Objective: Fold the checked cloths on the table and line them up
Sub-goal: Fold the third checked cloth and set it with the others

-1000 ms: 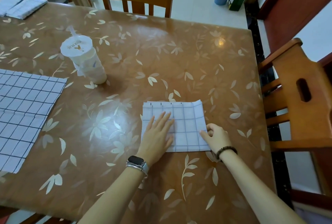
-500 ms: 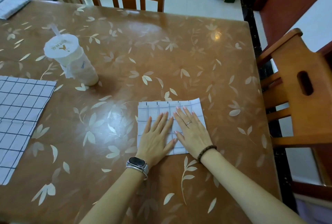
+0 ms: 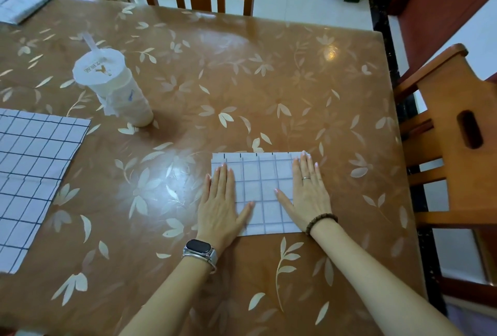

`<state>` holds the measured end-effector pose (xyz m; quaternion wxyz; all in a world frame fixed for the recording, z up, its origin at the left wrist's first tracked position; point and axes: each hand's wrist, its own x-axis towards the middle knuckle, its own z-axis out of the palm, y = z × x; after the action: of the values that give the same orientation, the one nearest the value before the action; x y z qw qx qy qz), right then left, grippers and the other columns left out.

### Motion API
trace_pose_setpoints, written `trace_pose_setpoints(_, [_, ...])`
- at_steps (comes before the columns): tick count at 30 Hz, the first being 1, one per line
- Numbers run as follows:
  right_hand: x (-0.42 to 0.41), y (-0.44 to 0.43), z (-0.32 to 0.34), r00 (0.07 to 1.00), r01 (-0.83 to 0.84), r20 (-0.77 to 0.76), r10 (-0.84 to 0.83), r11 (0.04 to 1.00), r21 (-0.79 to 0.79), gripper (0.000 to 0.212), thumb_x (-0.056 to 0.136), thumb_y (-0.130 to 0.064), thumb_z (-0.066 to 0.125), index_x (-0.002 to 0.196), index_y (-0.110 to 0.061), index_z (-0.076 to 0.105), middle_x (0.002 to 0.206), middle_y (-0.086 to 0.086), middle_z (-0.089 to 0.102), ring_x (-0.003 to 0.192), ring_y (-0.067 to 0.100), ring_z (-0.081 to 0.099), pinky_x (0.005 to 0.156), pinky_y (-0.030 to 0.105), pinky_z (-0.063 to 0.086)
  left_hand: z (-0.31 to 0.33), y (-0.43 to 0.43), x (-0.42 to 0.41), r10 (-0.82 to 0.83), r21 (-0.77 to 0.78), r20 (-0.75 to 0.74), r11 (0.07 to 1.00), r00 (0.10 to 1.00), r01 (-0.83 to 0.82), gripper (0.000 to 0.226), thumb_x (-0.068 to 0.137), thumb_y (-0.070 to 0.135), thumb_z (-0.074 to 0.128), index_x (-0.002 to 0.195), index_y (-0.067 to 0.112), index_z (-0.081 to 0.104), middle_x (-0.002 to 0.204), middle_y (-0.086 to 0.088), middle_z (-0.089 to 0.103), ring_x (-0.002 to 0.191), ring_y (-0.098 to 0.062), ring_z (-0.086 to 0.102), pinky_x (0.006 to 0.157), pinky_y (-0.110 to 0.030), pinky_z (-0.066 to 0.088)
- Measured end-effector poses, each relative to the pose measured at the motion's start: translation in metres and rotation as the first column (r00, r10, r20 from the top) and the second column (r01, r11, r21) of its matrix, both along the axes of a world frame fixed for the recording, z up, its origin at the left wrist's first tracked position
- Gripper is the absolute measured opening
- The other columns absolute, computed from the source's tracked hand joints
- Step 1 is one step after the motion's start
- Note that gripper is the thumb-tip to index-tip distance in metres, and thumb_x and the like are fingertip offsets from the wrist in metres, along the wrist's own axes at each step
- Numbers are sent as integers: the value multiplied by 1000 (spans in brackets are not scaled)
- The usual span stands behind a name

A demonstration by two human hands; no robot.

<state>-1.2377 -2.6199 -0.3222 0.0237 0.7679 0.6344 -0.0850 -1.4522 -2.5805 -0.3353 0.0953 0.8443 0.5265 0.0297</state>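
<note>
**A:** What has changed on the table (image 3: pixel 269 80) in the last second?

**B:** Nothing large. The unfolded checked cloth (image 3: pixel 35 174) lies flat well out to the left of the left hand, untouched. Some pale folded cloths (image 3: pixel 22 3) sit at the far corner beyond it.

**A:** And the folded checked cloth (image 3: pixel 265 193)?

**B:** It is in the same spot, a neat rectangle beneath and between both hands, with its layered edges showing along the far side. The change is in the hands. A second ago the right one was curled at the cloth's right edge. Half a second ago both lay side by side in the middle. Now they have slid apart.

**A:** Where is each one?

**B:** The left hand (image 3: pixel 219 206) lies flat over the cloth's left edge, fingers straight and together, thumb spread onto the fabric. The right hand (image 3: pixel 309 193) lies flat along the right edge, fingertips reaching the far corner. Neither grips anything, and both press palm-down.

**A:** What does that mean for the task?

**B:** I judge it an outward smoothing stroke that sets the creases. This cloth looks finished apart from being placed in line. The spread one to the left is yet to be folded.

**A:** Is anything in the way?

**B:** The lidded cup (image 3: pixel 113 90) with its straw stands ahead and to the left of the left hand, just off the far corner of the spread cloth. It is worth minding on a reach that way.
</note>
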Motion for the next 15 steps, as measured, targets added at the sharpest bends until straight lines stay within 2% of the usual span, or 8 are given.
trace_pose_setpoints(4, [-4,-2,7,997,-65,-37,67,996,61,82,95,-62,6,152,-3,4,161,14,-2,149,23,-6,120,40,2,7,-2,12,-63,30,19,998,998,63,80,95,57,26,153,2,19,162,-15,15,150,-27,14,120,-43,6])
trace_pose_setpoints(7, [-9,-3,4,990,-115,-76,117,993,39,82,94,-63,4,153,-5,10,161,13,1,149,21,-3,119,40,4,4,-5,27,-106,20,63,994,992,105,78,97,56,27,154,3,17,162,-13,14,151,-25,11,121,-41,6])
trace_pose_setpoints(12, [-4,-2,-1,992,-104,-69,103,994,-15,84,90,-67,-5,153,-11,0,160,11,-12,147,20,-15,120,39,-3,-6,-5,30,-86,-20,39,996,996,87,81,98,62,22,156,6,8,164,-11,1,152,-22,0,122,-40,1])
trace_pose_setpoints(15, [-2,-2,5,988,-91,-124,87,996,-25,82,90,-64,8,153,-14,-3,160,11,-14,147,21,-18,120,36,-8,-3,-5,30,-82,-20,33,996,996,83,81,98,62,21,155,5,11,163,-12,4,152,-25,5,121,-42,3])
